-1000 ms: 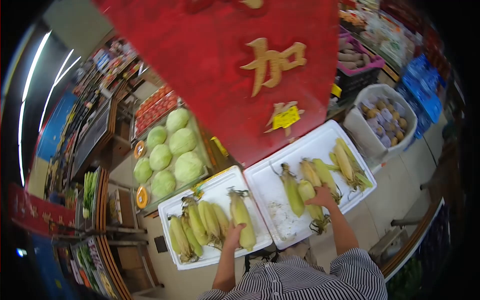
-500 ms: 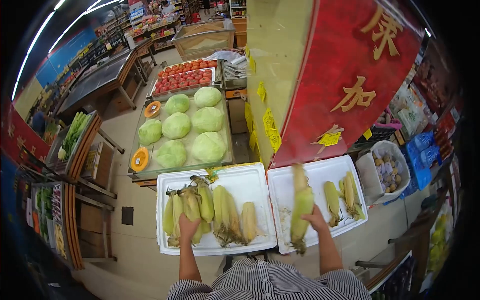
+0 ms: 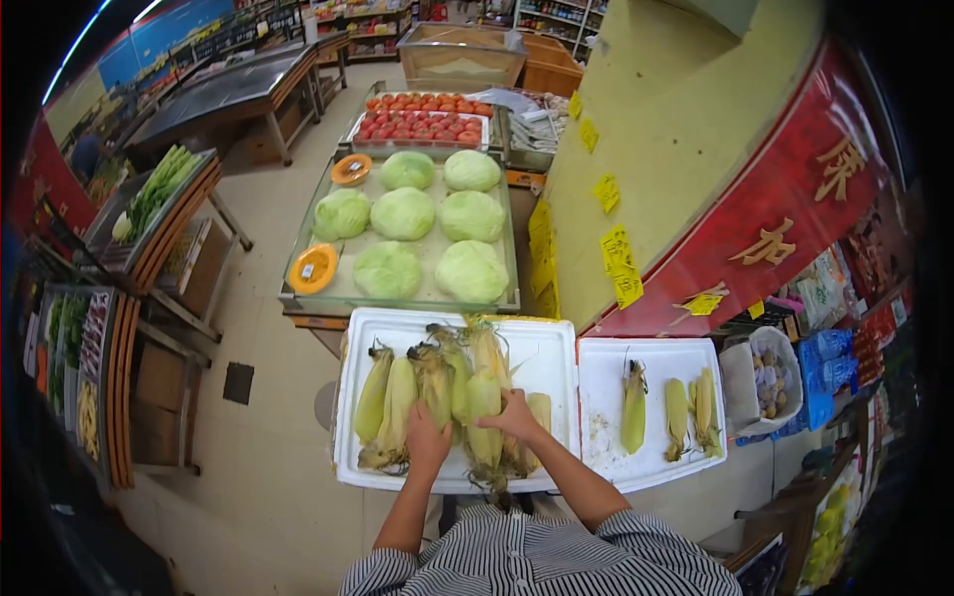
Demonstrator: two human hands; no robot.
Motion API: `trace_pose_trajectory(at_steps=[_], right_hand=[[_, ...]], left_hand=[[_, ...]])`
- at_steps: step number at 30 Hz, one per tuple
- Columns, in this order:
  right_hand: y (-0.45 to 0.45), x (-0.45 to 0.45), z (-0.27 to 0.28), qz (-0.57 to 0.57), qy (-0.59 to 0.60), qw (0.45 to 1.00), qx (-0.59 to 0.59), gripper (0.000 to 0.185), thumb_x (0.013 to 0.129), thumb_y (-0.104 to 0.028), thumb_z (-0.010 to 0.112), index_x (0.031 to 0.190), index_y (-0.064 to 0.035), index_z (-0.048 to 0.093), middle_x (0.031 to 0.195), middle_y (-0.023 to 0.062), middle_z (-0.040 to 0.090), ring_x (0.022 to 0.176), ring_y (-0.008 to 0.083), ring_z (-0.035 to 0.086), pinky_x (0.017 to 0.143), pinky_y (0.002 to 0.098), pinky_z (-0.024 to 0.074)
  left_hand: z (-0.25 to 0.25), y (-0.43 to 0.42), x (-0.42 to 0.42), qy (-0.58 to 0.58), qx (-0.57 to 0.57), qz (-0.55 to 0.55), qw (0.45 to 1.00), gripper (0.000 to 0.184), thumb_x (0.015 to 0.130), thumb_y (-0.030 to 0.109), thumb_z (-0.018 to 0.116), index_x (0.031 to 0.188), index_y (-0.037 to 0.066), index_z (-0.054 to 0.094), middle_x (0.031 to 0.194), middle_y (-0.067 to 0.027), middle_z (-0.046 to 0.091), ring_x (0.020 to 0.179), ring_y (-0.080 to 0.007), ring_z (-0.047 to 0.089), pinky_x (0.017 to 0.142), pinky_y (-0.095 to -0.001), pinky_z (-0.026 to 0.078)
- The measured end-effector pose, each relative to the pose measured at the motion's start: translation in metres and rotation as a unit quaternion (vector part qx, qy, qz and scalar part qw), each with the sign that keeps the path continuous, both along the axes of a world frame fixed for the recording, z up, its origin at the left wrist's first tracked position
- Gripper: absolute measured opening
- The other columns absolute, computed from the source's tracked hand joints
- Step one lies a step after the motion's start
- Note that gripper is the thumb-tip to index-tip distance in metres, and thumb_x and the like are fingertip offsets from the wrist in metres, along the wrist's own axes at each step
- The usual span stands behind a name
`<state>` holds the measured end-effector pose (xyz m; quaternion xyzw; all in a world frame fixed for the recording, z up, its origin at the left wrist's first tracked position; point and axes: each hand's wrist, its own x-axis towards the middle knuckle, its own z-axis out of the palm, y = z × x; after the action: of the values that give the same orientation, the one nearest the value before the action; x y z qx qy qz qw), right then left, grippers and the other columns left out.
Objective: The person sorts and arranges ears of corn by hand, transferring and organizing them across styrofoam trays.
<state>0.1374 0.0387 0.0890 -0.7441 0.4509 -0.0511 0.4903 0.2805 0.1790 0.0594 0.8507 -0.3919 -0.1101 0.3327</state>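
Note:
My left hand point(image 3: 428, 437) curls round the lower part of a husked-in ear of corn point(image 3: 432, 372) with brown, dry leaves, among several ears in the white foam tray point(image 3: 350, 437). My right hand point(image 3: 512, 417) grips a long ear of corn point(image 3: 484, 397), pale at its far end and green nearer me. It lies over other ears in that tray, dark silk pointing towards me. Beside my right wrist, a shorter pale ear point(image 3: 540, 417) is partly covered. The second white foam tray point(image 3: 601, 467), on the right, holds a green ear point(image 3: 634, 412) and a few others point(image 3: 676, 417).
Beyond the trays stands a stand of cabbages point(image 3: 402, 214), cut pumpkin point(image 3: 314, 268) and tomatoes point(image 3: 422, 127). A yellow pillar point(image 3: 676, 159) with a red panel point(image 3: 785, 219) rises behind the right tray. A white container point(image 3: 763, 372) of small round produce is at right. Vegetable racks point(image 3: 124, 377) line the left.
My right hand has carried the long ear of corn left, from over the right tray to the left tray. My left hand stays among the ears. The whole view has shifted.

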Motion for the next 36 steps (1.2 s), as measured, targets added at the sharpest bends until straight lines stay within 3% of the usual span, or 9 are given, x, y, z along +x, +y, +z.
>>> trace_pose_trajectory(at_steps=[5, 8, 13, 17, 21, 29, 32, 35, 36], right_hand=[[0.008, 0.007, 0.017, 0.024, 0.048, 0.998, -0.02, 0.085, 0.055, -0.041, 0.084, 0.126, -0.0058, 0.056, 0.112, 0.0209, 0.041, 0.112, 0.0358, 0.043, 0.099, 0.0397, 0.0388], [0.019, 0.013, 0.003, 0.016, 0.006, 1.0, -0.016, 0.083, 0.055, -0.043, 0.084, 0.124, -0.0059, 0.057, 0.113, 0.0208, 0.044, 0.112, 0.0362, 0.043, 0.099, 0.0403, 0.0382], [0.032, 0.032, -0.021, 0.011, -0.062, 0.998, -0.021, 0.073, 0.057, -0.032, 0.085, 0.117, 0.0006, 0.059, 0.108, 0.0184, 0.058, 0.102, 0.0281, 0.056, 0.09, 0.0367, 0.0455], [0.032, 0.032, -0.021, -0.007, -0.071, 0.997, -0.023, 0.063, 0.058, -0.022, 0.085, 0.111, 0.0033, 0.062, 0.103, 0.0145, 0.065, 0.092, 0.0221, 0.062, 0.083, 0.0328, 0.0492], [0.026, 0.022, 0.022, 0.003, -0.096, 0.982, 0.164, 0.059, 0.061, -0.019, 0.084, 0.112, 0.0011, 0.062, 0.107, 0.0114, 0.065, 0.096, 0.0205, 0.061, 0.084, 0.032, 0.0484], [0.039, 0.0, 0.017, -0.009, -0.09, 0.959, 0.268, 0.061, 0.064, -0.014, 0.082, 0.118, -0.0001, 0.059, 0.108, 0.0096, 0.065, 0.098, 0.0185, 0.061, 0.088, 0.0299, 0.0471], [0.045, -0.002, 0.039, 0.01, -0.047, 0.981, 0.187, 0.063, 0.064, -0.012, 0.082, 0.12, -0.0003, 0.056, 0.108, 0.0092, 0.064, 0.099, 0.019, 0.06, 0.088, 0.0305, 0.0478], [0.057, -0.011, 0.065, -0.018, -0.014, 0.998, -0.065, 0.066, 0.065, -0.01, 0.08, 0.123, 0.0002, 0.051, 0.11, 0.0099, 0.062, 0.1, 0.0205, 0.06, 0.087, 0.0314, 0.0488], [0.051, -0.02, 0.06, -0.032, -0.068, 0.997, -0.005, 0.068, 0.065, -0.012, 0.08, 0.125, 0.0006, 0.05, 0.11, 0.0101, 0.062, 0.099, 0.021, 0.061, 0.087, 0.032, 0.049]], left_hand=[[0.007, -0.002, 0.004, 0.034, -0.014, 0.004, 0.999, 0.065, 0.071, 0.016, 0.073, 0.125, -0.004, 0.042, 0.116, -0.0236, 0.049, 0.107, -0.0419, 0.048, 0.092, -0.0457, 0.041], [0.018, -0.007, 0.009, 0.019, -0.037, 0.018, 0.999, 0.057, 0.071, 0.013, 0.073, 0.119, -0.001, 0.047, 0.111, -0.0208, 0.05, 0.104, -0.0407, 0.048, 0.09, -0.0464, 0.04], [0.003, -0.008, 0.024, -0.071, -0.025, -0.001, 0.997, 0.045, 0.075, 0.018, 0.072, 0.114, 0.004, 0.055, 0.111, -0.0154, 0.051, 0.105, -0.0348, 0.045, 0.091, -0.046, 0.034], [0.002, -0.01, 0.026, -0.046, -0.001, -0.021, 0.999, 0.034, 0.078, 0.022, 0.07, 0.107, 0.01, 0.06, 0.111, -0.0123, 0.052, 0.106, -0.0319, 0.044, 0.092, -0.0458, 0.031], [-0.004, -0.013, 0.024, -0.045, -0.012, -0.008, 0.999, 0.03, 0.081, 0.029, 0.068, 0.103, 0.011, 0.063, 0.113, -0.0116, 0.052, 0.107, -0.0322, 0.043, 0.093, -0.0483, 0.03], [0.001, -0.046, 0.021, -0.018, 0.011, -0.073, 0.997, 0.056, 0.078, 0.051, 0.067, 0.109, 0.005, 0.061, 0.129, -0.0185, 0.041, 0.119, -0.037, 0.035, 0.098, -0.0514, 0.024], [0.003, -0.054, 0.017, -0.031, 0.045, -0.065, 0.996, 0.068, 0.074, 0.056, 0.067, 0.12, 0.006, 0.057, 0.133, -0.0191, 0.038, 0.123, -0.0399, 0.031, 0.099, -0.0555, 0.022], [-0.001, -0.059, 0.009, -0.027, 0.029, -0.063, 0.997, 0.075, 0.073, 0.055, 0.066, 0.131, 0.011, 0.051, 0.139, -0.0191, 0.036, 0.13, -0.0441, 0.024, 0.102, -0.0629, 0.017], [0.004, -0.06, 0.008, -0.027, 0.046, -0.081, 0.995, 0.075, 0.073, 0.054, 0.065, 0.134, 0.013, 0.049, 0.141, -0.0189, 0.035, 0.133, -0.0453, 0.02, 0.103, -0.0657, 0.014]])
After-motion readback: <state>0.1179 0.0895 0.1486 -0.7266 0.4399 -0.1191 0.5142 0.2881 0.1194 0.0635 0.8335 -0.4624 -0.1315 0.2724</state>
